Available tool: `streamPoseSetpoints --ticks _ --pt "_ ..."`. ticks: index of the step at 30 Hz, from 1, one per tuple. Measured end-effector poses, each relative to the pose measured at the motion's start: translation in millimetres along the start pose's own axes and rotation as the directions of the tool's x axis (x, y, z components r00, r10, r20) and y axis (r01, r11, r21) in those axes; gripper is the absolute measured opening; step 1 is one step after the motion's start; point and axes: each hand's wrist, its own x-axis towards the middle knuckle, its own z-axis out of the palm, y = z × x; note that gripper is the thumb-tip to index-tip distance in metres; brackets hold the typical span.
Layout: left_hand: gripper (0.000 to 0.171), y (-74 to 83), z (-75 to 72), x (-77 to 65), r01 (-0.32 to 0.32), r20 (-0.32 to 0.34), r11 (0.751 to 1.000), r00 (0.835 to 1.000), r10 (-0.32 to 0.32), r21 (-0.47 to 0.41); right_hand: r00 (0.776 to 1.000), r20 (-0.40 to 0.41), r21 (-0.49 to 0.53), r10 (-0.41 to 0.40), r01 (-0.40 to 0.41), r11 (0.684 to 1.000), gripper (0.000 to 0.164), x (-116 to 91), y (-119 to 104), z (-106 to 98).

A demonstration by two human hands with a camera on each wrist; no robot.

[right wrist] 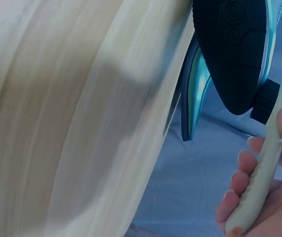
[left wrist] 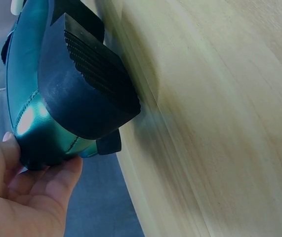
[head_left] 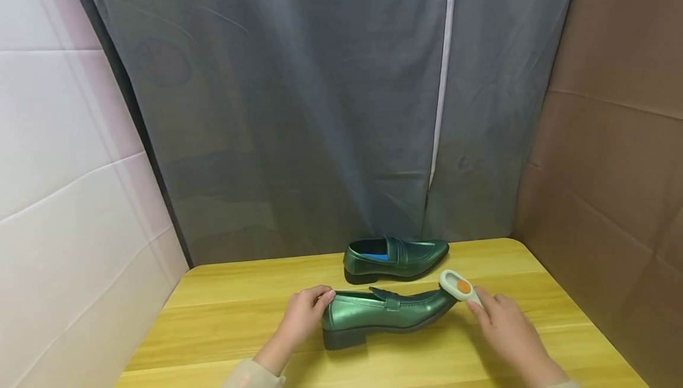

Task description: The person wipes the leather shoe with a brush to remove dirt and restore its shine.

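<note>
A shiny green loafer [head_left: 373, 312] with a dark sole is held above the table, its toe pointing right. My left hand [head_left: 305, 312] pinches the rim at its heel; in the left wrist view the thumb and fingers grip the heel counter below the ridged heel block [left wrist: 89, 79]. My right hand [head_left: 507, 328] grips a pale-handled shoe brush [head_left: 458, 286] with an orange spot. The brush's dark bristles [right wrist: 265, 101] touch the shoe's toe in the right wrist view. A second green loafer [head_left: 397, 259] stands on the table behind, with a blue insole showing.
The yellow wood-grain table [head_left: 224, 317] reaches back to a grey curtain [head_left: 299, 109]. A white cloth wall [head_left: 69, 156] stands on the left and a brown cloth wall [head_left: 613, 139] on the right.
</note>
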Motion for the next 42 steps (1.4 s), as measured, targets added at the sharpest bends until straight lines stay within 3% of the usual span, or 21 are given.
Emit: streamPoseSetpoints --ticks 9,17,25,38,42 --pt "0.024 -0.4 0.7 -1.1 0.011 0.005 1.0 1.0 -0.011 -0.011 1.0 -0.006 0.001 -0.013 0.013 1.0 0.057 -4.0 -0.3 -0.3" --pt "0.025 0.6 -1.5 -3.0 0.026 -0.003 1.0 1.0 -0.026 -0.01 0.987 -0.104 0.014 -0.12 0.122 0.992 0.045 -10.3 -9.6 6.9" --pt "0.024 0.6 -2.9 -1.7 0.045 -0.01 0.999 0.999 -0.045 -0.023 0.973 -0.125 0.029 -0.196 0.201 0.979 0.043 -15.3 -22.6 17.4" --pt "0.025 0.3 -3.0 -1.4 0.047 -0.012 0.998 0.999 -0.048 -0.035 0.898 -0.207 -0.052 -0.389 0.387 0.921 0.04 -15.3 -37.8 35.2" --pt "0.027 -0.5 -2.0 -1.7 0.046 0.004 0.998 0.999 -0.046 -0.052 0.852 -0.248 -0.103 -0.46 0.449 0.888 0.038 -13.3 -41.1 38.2"
